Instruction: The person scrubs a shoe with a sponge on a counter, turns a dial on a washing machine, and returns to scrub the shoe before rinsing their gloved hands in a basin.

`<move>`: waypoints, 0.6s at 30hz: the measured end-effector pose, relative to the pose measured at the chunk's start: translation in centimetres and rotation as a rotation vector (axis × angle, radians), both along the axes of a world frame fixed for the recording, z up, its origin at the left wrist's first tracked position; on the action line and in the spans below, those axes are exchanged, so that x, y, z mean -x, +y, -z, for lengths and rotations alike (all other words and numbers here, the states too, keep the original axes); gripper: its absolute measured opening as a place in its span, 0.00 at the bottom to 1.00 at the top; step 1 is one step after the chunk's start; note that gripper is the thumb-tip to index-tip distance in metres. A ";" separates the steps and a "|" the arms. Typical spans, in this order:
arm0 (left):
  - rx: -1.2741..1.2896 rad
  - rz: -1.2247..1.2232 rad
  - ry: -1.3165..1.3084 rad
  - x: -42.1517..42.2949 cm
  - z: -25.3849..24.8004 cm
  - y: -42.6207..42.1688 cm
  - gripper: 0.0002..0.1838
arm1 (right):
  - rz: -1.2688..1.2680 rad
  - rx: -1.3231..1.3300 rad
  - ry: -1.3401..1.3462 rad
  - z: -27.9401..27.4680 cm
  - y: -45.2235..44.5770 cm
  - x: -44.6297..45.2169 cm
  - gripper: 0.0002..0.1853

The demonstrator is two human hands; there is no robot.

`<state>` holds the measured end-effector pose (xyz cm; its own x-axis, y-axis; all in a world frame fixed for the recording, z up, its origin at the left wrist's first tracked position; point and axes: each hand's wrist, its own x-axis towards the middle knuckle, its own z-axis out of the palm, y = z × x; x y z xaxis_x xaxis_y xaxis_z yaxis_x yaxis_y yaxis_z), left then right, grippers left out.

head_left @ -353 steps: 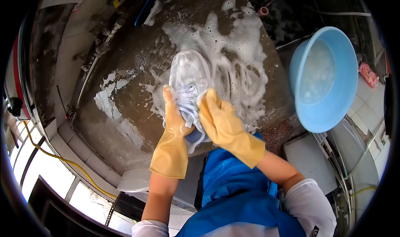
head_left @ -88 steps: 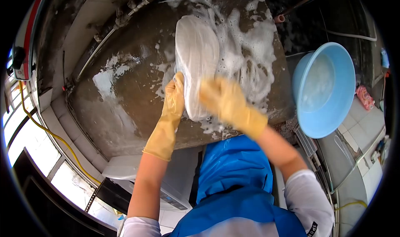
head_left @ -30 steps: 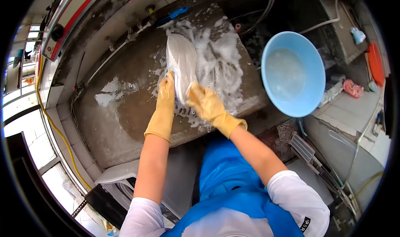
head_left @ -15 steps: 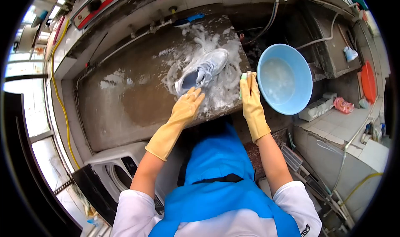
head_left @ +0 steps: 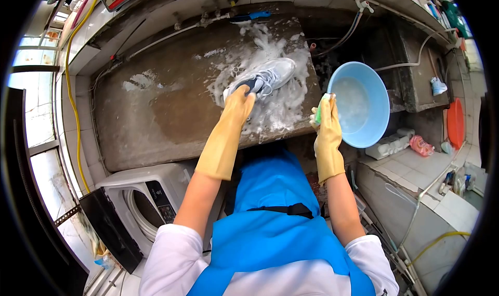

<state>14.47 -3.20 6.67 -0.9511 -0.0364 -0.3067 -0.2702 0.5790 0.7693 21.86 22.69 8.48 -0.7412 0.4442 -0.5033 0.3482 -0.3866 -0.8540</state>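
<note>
A wet grey-white lace-up sneaker (head_left: 278, 73) lies in suds on the dark slab, its toe toward the upper right. My left hand (head_left: 238, 102), in a long yellow rubber glove, is closed on the heel end, with its fingers at the shoe's opening. My right hand (head_left: 328, 127), gloved the same way, is closed around a small green scrubber (head_left: 320, 108). The glove hides most of the scrubber, so I cannot tell if it is a brush or a sponge. This hand is beside the slab's right edge, close to the rim of a light blue basin (head_left: 385, 106).
Cloudy water is in the basin. White foam (head_left: 280, 116) covers the right part of the slab (head_left: 156, 140). A blue-handled tool (head_left: 254, 15) lies at the back edge, near taps (head_left: 205, 19). Below left is a front-loading washing machine (head_left: 150, 192) with its door ajar.
My left hand has moved up onto the sneaker's opening and taken hold of it. The right hand has shifted slightly toward the basin with the green scrubber. The camera view has shifted.
</note>
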 end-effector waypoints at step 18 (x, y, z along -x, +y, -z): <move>-1.036 -0.521 -0.415 3.9 4.1 0.0 0.28 | -0.203 -0.031 -0.028 -1.6 -1.2 3.7 0.32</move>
<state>10.55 -3.15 2.55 -0.7195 0.0580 -0.6921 -0.6195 -0.5040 0.6018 18.20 21.45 10.04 -0.8028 0.3029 -0.5136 0.4403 -0.2797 -0.8532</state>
